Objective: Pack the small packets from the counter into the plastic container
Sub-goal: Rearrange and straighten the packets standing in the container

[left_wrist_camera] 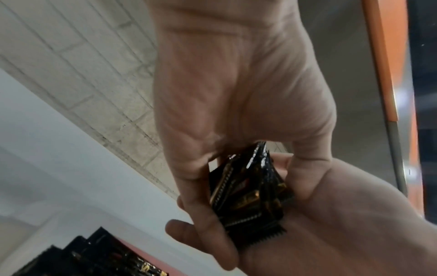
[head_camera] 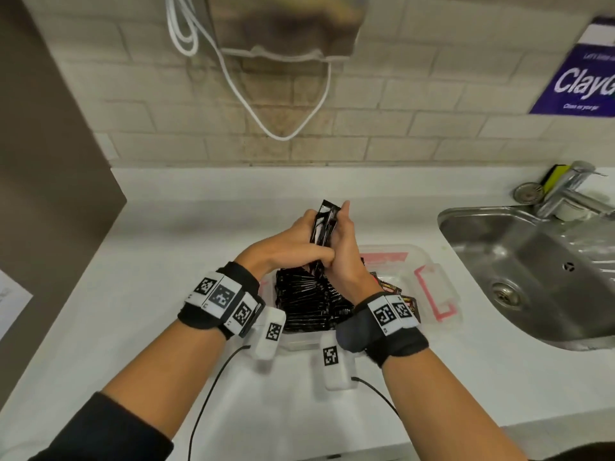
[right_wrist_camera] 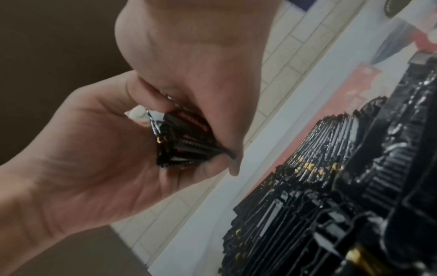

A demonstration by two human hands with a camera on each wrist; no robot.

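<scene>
White counter [head_camera: 139, 294] holds the plastic container [head_camera: 429, 281], already full of packets; above it, left hand [head_camera: 283, 247] and right hand [head_camera: 346, 251] clamp their fingers on a black packet bundle [head_camera: 324, 224]

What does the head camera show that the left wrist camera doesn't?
Only the head view shows the steel sink, the chrome tap, the white cord and the clear plastic container's pink-latched rim. Only the left wrist view shows the serrated bottom edges of the held black packets. Both show the left hand and right hand gripping that bundle together.
</scene>
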